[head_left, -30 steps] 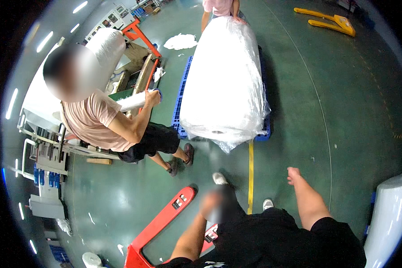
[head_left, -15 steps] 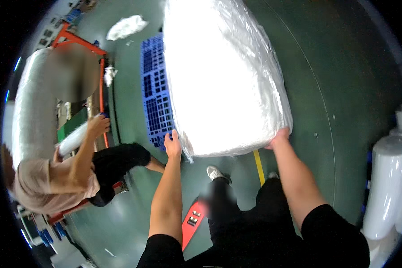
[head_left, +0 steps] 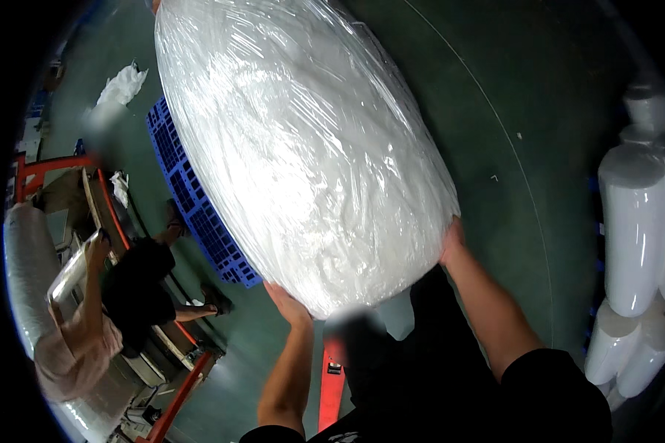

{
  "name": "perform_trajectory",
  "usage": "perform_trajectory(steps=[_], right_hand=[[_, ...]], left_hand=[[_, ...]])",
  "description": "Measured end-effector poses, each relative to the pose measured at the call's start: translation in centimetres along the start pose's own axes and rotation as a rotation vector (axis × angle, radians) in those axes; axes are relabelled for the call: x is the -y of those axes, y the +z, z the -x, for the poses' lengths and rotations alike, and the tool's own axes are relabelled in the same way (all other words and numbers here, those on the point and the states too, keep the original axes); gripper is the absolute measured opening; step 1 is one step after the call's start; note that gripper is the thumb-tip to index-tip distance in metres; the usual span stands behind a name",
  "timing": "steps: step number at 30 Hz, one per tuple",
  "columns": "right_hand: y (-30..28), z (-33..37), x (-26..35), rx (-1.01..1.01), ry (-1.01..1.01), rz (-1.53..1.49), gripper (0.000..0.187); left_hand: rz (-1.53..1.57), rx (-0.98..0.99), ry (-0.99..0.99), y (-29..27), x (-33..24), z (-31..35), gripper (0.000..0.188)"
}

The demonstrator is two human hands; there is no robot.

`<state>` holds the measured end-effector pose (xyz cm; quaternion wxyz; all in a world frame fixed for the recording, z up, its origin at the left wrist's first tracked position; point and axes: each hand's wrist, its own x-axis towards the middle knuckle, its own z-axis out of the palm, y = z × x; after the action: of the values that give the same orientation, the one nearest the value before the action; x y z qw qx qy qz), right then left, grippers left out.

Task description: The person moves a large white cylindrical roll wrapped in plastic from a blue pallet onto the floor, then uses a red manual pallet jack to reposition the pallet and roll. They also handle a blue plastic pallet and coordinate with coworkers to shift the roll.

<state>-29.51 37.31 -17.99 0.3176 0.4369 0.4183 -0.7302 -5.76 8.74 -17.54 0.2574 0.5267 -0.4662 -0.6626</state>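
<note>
A big white bundle (head_left: 295, 148), wrapped in shiny crinkled clear film, fills the middle of the view and leans away toward the far left. At its near left corner my left hand (head_left: 289, 304) is closed against the edge, its fingertips partly hidden. On the near right side my right hand (head_left: 452, 241) grips the film, fingers mostly out of sight beneath the bundle. A small patch of skin, perhaps another person's hand, shows at the bundle's far left end.
A blue plastic pallet (head_left: 199, 210) lies along the bundle's left side. Further left, a person in a pale shirt (head_left: 74, 347) holds a film roll (head_left: 74, 269) beside an orange-framed rack (head_left: 181, 402). White wrapped rolls (head_left: 632, 229) stand at right. A red bar (head_left: 332, 391) lies near my legs.
The bundle has swung, its far end moving left and its near end coming closer to me, with both hands still on it. The pallet and rack now appear further left.
</note>
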Motion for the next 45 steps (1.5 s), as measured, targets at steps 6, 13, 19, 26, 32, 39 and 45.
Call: perform_trajectory(steps=[6, 13, 19, 26, 32, 39, 45], right_hand=[[0.8, -0.3, 0.5, -0.047, 0.051, -0.055, 0.060], [-1.6, -2.3, 0.0, 0.078, 0.021, 0.072, 0.055], [-2.7, -3.5, -0.1, 0.087, 0.022, 0.114, 0.054], [-1.3, -1.2, 0.3, 0.042, 0.073, 0.155, 0.052], [-1.6, 0.1, 0.2, 0.179, 0.051, 0.296, 0.058], [5.5, 5.6, -6.8, -0.155, -0.047, 0.204, 0.059], [13.6, 11.8, -10.9, -0.622, -0.161, 0.364, 0.061]], left_hand=[[0.036, -0.070, -0.034, 1.2, -0.6, 0.6, 0.046], [-0.232, -0.150, 0.105, -1.0, 2.7, -0.6, 0.043], [-0.463, -0.229, 0.129, -0.6, 2.0, 0.5, 0.047], [-0.709, -0.257, 0.064, 0.7, -1.8, 1.5, 0.051], [-0.697, -0.266, 0.076, 0.0, -1.7, 1.4, 0.053], [-0.644, -0.218, -0.009, -3.3, -0.9, -0.2, 0.055], [-0.593, -0.197, -0.137, -5.9, 0.1, -2.0, 0.057]])
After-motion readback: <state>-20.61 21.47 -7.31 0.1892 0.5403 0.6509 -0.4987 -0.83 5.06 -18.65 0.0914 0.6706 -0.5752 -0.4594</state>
